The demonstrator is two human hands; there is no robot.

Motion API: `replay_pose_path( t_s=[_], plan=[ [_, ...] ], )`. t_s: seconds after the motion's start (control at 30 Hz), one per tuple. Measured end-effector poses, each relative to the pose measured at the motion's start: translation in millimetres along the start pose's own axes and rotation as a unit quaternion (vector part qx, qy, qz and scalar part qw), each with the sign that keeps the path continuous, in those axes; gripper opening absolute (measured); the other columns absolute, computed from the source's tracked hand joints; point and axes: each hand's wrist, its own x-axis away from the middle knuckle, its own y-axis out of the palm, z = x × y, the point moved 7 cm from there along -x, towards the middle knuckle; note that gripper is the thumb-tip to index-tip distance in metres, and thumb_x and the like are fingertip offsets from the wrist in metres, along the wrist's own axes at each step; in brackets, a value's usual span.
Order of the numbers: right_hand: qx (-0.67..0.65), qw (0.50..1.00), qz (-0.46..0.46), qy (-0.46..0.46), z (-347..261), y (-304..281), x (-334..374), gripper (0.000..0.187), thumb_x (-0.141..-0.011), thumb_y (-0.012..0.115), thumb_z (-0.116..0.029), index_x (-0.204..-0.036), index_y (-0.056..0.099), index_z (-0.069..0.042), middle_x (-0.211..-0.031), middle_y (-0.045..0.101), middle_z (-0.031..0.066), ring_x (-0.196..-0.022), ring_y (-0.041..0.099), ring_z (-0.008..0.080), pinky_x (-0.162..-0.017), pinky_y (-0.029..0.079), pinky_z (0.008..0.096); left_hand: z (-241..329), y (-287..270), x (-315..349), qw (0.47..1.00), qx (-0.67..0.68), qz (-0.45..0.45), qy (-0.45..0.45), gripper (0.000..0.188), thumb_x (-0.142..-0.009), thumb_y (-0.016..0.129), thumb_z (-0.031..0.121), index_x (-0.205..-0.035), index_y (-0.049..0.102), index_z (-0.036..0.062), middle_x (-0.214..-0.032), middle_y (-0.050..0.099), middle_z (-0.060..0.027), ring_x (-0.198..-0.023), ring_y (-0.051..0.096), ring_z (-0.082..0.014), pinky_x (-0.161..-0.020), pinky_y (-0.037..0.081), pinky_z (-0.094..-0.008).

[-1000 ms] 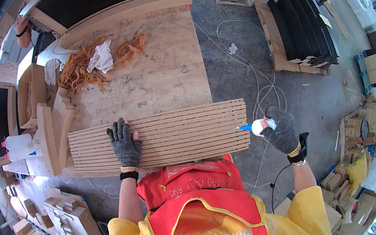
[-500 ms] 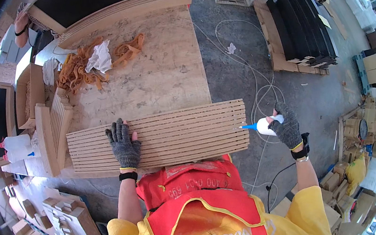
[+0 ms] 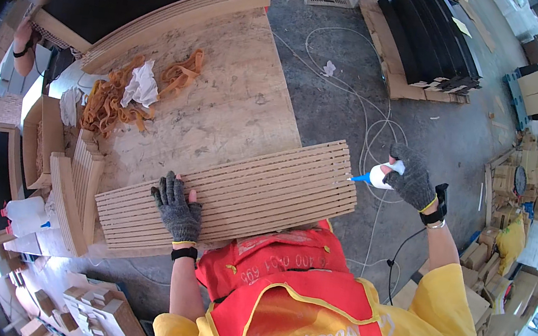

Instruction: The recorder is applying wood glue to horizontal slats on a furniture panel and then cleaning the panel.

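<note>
A long slatted wooden panel lies across the near edge of a plywood workbench. My left hand, in a grey knit glove, rests flat on the panel's left part. My right hand, also gloved, grips a white squeeze bottle with a blue nozzle. The nozzle tip sits right at the panel's right end.
Orange strips and a white rag lie on the bench's far left. Curved slatted pieces are stacked at the left. A white hose coils on the concrete floor. Dark panels sit on a pallet. Another person is at far left.
My right hand with the bottle rose a little and moved left, bringing the nozzle to the panel's right end. My left hand stayed on the panel.
</note>
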Motion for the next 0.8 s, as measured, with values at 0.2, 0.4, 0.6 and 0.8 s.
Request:
replay_pose_path(
  t_s=[0.2,0.4,0.6,0.8],
  plan=[
    [0.02,0.999,-0.002,-0.032,-30,-2,-7,0.038,-0.079,0.081,-0.021,-0.113,0.07,-0.007,-0.091,0.073,0.0094,-0.083,0.071,0.0291,-0.075,0.056,0.0393,-1,0,0,1.0,0.003,0.002,-0.001,0.056,-0.093,0.064,0.023,-0.143,0.049,0.0063,-0.149,0.048,-0.0189,-0.141,0.041,-0.0405,-0.121,0.022,-0.0592],
    [0.056,0.993,-0.025,-0.106,-61,-5,-9,0.034,-0.08,0.077,-0.018,-0.111,0.07,-0.006,-0.089,0.073,0.0101,-0.081,0.07,0.031,-0.072,0.054,0.0416,3,-4,-1,1.0,0.02,0.009,0.002,0.055,-0.092,0.064,0.024,-0.142,0.048,0.0068,-0.149,0.049,-0.019,-0.14,0.041,-0.041,-0.12,0.022,-0.06],
    [0.134,0.96,-0.143,-0.198,-117,5,-12,0.024,-0.081,0.077,-0.018,-0.1,0.069,-0.006,-0.093,0.069,0.0175,-0.084,0.066,0.0372,-0.072,0.053,0.0443,-2,-1,0,1.0,0.011,0.017,-0.002,0.054,-0.092,0.063,0.026,-0.14,0.05,0.0067,-0.148,0.049,-0.0189,-0.14,0.041,-0.0412,-0.12,0.021,-0.0607],
    [-0.047,0.998,0.036,-0.009,-81,-10,24,0.026,-0.084,0.079,-0.018,-0.1,0.063,-0.006,-0.085,0.063,0.0068,-0.078,0.063,0.02,-0.073,0.052,0.0364,0,-4,-2,1.0,0.018,0.007,-0.007,0.055,-0.091,0.063,0.028,-0.139,0.051,0.0039,-0.146,0.051,-0.02,-0.139,0.042,-0.0418,-0.121,0.021,-0.0596]
  ],
)
